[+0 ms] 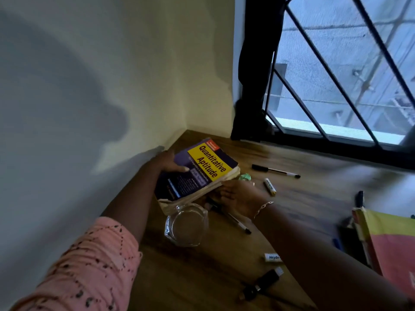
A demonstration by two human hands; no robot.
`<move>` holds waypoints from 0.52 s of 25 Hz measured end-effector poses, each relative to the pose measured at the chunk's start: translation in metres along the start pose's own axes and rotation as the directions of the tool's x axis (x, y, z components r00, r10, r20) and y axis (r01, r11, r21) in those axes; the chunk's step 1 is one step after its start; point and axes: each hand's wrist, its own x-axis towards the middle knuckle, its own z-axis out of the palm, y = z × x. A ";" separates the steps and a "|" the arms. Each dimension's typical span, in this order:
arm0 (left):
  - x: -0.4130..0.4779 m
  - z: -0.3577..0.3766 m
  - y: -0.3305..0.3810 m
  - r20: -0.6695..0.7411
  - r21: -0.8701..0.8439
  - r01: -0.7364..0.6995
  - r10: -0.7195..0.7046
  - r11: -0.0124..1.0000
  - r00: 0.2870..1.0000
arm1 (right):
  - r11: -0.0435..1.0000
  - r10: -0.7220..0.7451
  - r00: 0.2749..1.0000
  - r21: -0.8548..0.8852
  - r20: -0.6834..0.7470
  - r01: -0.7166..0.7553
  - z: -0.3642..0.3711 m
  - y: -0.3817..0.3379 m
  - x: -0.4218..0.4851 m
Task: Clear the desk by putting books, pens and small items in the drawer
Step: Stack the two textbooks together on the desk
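Fingers of the left hand [167,161] are curled round the far left edge of a book [208,167], with the thumb [180,169] laid flat on its purple and yellow cover (the title reads Quantitative Aptitude). Fingers [225,187] of the right hand [240,198] are nearly straight, palm turned up, their tips against the page edge on the opposite side; they grip nothing. The book lies tilted between the two sets of fingers, over the wooden desk [314,187]. Its near corner sits above something pale [165,205] that I cannot make out.

Just nearer than the left fingers stands one glass dish [186,225]. Two pens are plain: a far pen [276,171] beyond the right fingers and a near pen [233,221] running under the right wrist. One green scrap [244,176] lies just beyond the right fingertips. There are two small labelled sticks: a far stick [269,187] right of the right fingers and a near stick [272,257] well behind them, by the forearm. One black flash drive [268,277] lies nearer still. A second, yellow and red book [386,239] sits well to the right.
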 end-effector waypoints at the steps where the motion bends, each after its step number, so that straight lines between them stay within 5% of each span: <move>1: 0.007 0.000 -0.003 0.043 -0.051 0.003 -0.001 0.999 0.999 | 1.000 -0.006 1.000 0.012 0.009 0.006 0.001 0.002 0.004; 8: 0.064 0.013 -0.022 0.024 -0.156 0.053 -0.049 0.986 0.998 | 0.997 -0.059 0.994 0.064 0.087 0.053 -0.001 0.008 0.030; 13: 0.054 -0.006 0.008 -0.056 -0.080 -0.001 -0.004 0.997 0.998 | 0.988 -0.073 0.994 0.140 0.079 0.061 -0.006 0.014 0.039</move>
